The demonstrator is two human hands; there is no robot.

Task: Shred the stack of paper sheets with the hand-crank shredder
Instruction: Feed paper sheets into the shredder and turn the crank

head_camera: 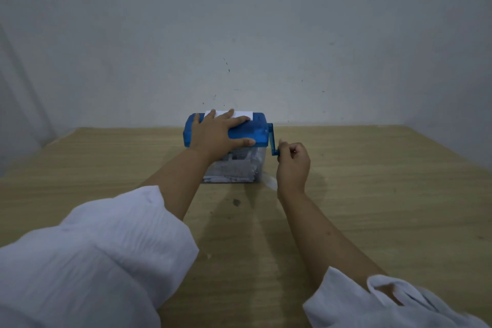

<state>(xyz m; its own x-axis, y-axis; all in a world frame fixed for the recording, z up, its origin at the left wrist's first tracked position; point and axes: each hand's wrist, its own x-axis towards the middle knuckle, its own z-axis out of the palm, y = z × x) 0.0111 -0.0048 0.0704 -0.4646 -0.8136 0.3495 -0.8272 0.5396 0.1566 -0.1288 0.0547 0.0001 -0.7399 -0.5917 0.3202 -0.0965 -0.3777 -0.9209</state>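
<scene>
A small shredder with a blue top (250, 129) and a clear bin (234, 168) full of white shreds stands on the wooden table near the wall. A white paper sheet (241, 113) sticks up from its slot. My left hand (217, 133) lies flat across the blue top, fingers spread, pressing down beside the sheet. My right hand (291, 161) pinches the knob of the blue crank (273, 142) on the shredder's right side, with the crank arm pointing down.
The wooden table (372, 194) runs to a pale wall right behind the shredder. A white paper strip (269, 181) lies on the table by the bin's right corner. White sleeves cover both forearms near the bottom edge.
</scene>
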